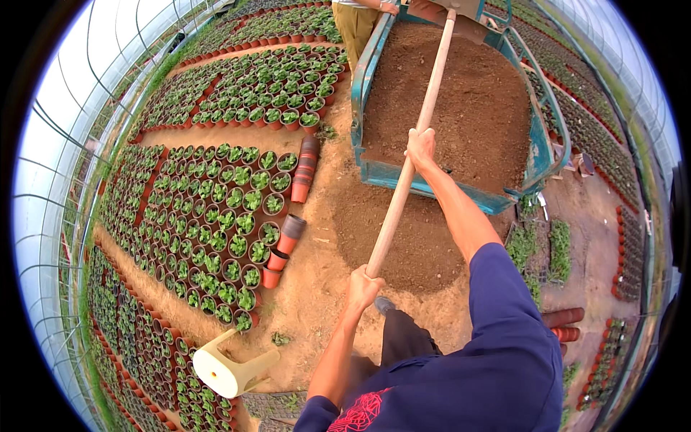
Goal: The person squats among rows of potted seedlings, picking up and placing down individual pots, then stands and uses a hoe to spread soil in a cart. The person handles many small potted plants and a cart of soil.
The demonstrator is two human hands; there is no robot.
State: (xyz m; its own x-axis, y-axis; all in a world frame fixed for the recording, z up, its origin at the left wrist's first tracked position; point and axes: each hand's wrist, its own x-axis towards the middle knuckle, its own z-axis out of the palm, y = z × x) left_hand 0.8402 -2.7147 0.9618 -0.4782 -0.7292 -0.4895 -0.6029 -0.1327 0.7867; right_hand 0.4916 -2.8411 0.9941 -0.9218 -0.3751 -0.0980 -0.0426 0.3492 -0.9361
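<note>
Both of my hands grip one long wooden tool handle (402, 200). My left hand (365, 289) is closed around its near end, low in front of my body. Farther up the shaft, my right hand (420, 147) holds it with the arm stretched forward. The handle runs up to a broad metal blade (448, 24), seemingly a shovel's, at the far end of a blue cart bed (440, 189); part of the blade is cut off by the frame's top. Brown soil (448, 102) fills the bed below the shaft. More soil (399, 243) lies on the ground before me.
A person (359, 27) stands by the cart's far left side, one hand on its rail. Rows of potted seedlings (227, 205) cover the left. Stacked plastic pots (305, 170) edge the path. A cream plastic stool (229, 367) lies tipped over. Seedling trays (560, 251) sit right.
</note>
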